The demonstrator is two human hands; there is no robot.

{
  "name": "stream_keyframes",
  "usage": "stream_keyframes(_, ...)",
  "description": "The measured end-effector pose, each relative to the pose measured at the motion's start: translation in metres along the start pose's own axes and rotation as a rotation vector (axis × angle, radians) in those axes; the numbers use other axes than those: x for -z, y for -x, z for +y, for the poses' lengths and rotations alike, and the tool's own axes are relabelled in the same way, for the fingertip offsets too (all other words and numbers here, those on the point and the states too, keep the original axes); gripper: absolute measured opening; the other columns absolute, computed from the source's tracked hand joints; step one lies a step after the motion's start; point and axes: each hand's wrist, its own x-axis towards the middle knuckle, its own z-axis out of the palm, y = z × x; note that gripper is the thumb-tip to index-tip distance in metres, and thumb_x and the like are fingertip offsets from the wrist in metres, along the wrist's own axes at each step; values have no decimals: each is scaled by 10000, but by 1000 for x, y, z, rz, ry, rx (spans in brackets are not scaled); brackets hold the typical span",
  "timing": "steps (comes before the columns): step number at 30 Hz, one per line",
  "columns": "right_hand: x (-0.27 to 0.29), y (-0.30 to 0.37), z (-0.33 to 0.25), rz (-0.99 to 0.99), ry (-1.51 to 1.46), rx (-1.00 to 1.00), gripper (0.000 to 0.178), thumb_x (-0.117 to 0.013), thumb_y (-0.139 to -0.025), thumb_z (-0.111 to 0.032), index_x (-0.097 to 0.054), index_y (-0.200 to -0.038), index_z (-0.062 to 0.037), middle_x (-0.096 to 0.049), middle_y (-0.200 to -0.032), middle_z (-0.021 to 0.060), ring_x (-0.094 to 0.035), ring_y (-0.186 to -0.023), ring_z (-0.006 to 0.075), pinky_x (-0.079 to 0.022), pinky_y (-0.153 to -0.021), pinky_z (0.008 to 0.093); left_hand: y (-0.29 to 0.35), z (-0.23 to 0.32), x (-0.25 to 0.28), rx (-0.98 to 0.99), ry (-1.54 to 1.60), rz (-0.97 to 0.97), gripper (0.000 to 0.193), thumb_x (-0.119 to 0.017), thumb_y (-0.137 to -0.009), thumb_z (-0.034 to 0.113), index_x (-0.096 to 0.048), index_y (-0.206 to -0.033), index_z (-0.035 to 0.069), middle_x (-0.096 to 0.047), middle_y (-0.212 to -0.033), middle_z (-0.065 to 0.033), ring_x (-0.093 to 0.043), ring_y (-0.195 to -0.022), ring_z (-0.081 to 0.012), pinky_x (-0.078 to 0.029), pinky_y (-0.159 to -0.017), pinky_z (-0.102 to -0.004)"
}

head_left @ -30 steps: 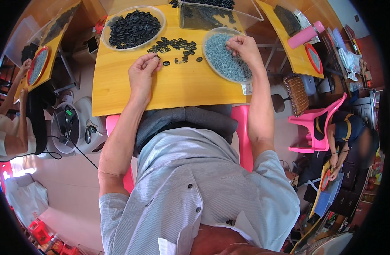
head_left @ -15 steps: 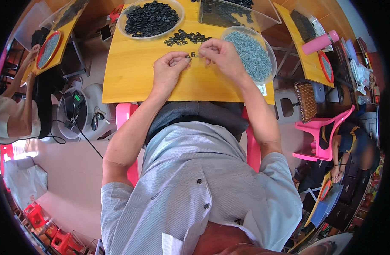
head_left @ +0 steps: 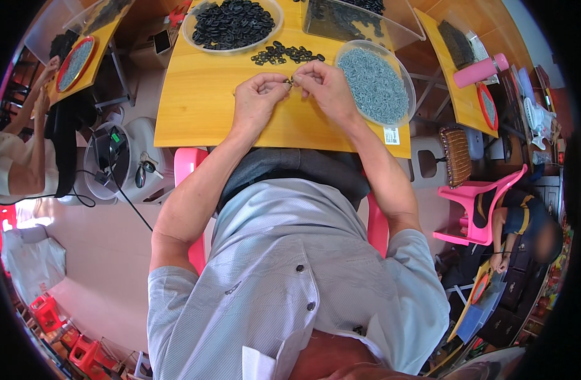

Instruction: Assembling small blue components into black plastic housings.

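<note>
Over the yellow table (head_left: 195,117), my left hand (head_left: 259,101) pinches a small black part (head_left: 289,81) at its fingertips. Touching or nearly touching that part are the fingertips of my right hand (head_left: 328,92), closed in a pinch; what they hold is too small to make out. Just beyond both hands lies a loose heap of black parts (head_left: 284,55). A round clear tub (head_left: 412,95) of thin grey-blue metal pieces, screw-like, stands beside my right hand. Farther left is a round tub (head_left: 188,39) full of black oval parts.
A clear box (head_left: 347,30) with black parts stands at the table's far side. At left, a person (head_left: 28,158) works over a red-rimmed tray (head_left: 77,63); another (head_left: 524,221) sits at right near a pink chair (head_left: 487,215). A pink bottle (head_left: 480,71) lies on the right-hand table.
My hands have come together, my right fingertips moving left to the black part in my left hand. The view has shifted slightly.
</note>
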Motion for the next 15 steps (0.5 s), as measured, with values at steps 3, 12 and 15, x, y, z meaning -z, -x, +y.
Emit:
stream_keyframes(3, 0, 1, -1, -3, 6, -3, 141, -640, -899, -109, -676, -935, 22, -665, -770, 32, -593, -638, 78, -472, -583, 228, 1, 1, -1, -3, 3, -1, 181, -696, -877, 15, -656, -1042, -49, -698, -876, -75, -663, -781, -121, -520, -723, -225)
stream_keyframes(12, 0, 1, -1, -36, 39, -28, 156, -634, -906, -125, -668, -929, 25, -661, -765, 34, -597, -635, 85, -478, -586, 240, 0, -1, 1, -2, -24, 7, 194, -702, -872, 13, -656, -1048, -52, -698, -871, -74, -664, -774, -121, -522, -723, -221)
stream_keyframes(15, 0, 1, 2, -44, 67, -27, 175, -622, -918, -145, -661, -927, 24, -654, -753, 37, -601, -634, 91, -481, -595, 245, 0, -1, 0, -1, -47, 13, 189, -708, -869, 14, -658, -1038, -55, -698, -863, -73, -663, -768, -118, -521, -714, -219)
